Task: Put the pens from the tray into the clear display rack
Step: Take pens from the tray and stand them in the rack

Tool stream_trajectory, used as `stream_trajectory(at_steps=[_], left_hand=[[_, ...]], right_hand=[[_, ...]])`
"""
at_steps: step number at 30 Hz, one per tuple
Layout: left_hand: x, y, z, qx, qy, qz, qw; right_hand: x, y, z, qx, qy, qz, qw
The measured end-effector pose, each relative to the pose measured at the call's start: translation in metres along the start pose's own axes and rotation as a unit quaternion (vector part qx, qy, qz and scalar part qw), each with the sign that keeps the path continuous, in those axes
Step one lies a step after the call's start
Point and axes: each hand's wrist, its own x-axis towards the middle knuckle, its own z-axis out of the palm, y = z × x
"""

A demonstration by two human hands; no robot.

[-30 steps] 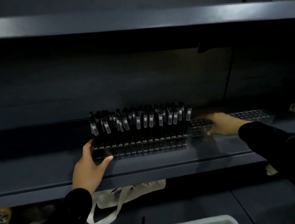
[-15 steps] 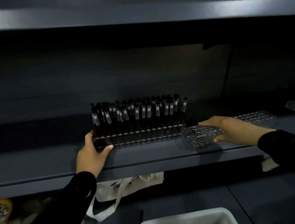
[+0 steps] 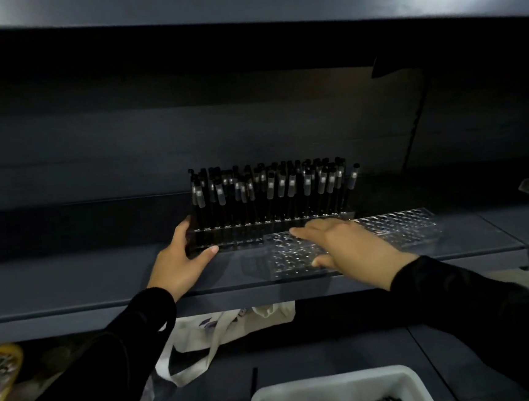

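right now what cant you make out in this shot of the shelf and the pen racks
Head view only:
- White tray: the bottom edge cuts it off, so its pen count is unknown.
- Empty clear rack: the right hand covers its middle and motion blurs its holes.
- Full rack: its back rows of pens merge into the dark.
- Left hand: its fingers go behind the rack's end.
- Yellow item, far left: cropped and blurred.

Empty rack (image 3: pixel 387 231) right-front of filled rack (image 3: pixel 272 231); tray (image 3: pixel 337 392) below.
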Motion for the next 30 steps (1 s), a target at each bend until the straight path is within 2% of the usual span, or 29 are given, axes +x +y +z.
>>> stream_trajectory(at_steps=[5,9,14,18,21,27,28,30], left_hand=[[-0.002,0.001,-0.009,-0.054,-0.073,-0.011,0.996],[0.0,-0.001,-0.012,-0.031,-0.105,-0.018,0.994],[-0.002,0.001,-0.014,0.001,-0.141,-0.017,0.99],[-0.004,0.006,-0.016,0.014,-0.162,-0.013,0.987],[-0.006,0.004,-0.02,0.031,-0.17,-0.009,0.985],[-0.008,-0.005,-0.02,0.054,-0.129,0.014,0.99],[-0.009,-0.006,-0.019,0.064,-0.112,0.026,0.991],[-0.011,-0.005,-0.017,0.076,-0.07,0.034,0.994]], right_hand=[[0.025,-0.043,0.0,0.0,0.03,-0.005,1.0],[0.037,-0.06,0.0,0.039,0.056,0.019,0.997],[0.048,-0.061,-0.013,0.092,0.041,0.049,0.994],[0.049,-0.062,-0.011,0.125,0.058,0.036,0.99],[0.031,-0.054,0.003,0.167,0.1,0.024,0.981],[-0.061,-0.024,0.084,0.189,0.302,0.05,0.933],[-0.075,-0.021,0.106,0.194,0.315,0.069,0.927],[-0.103,-0.023,0.152,0.241,0.288,0.147,0.915]])
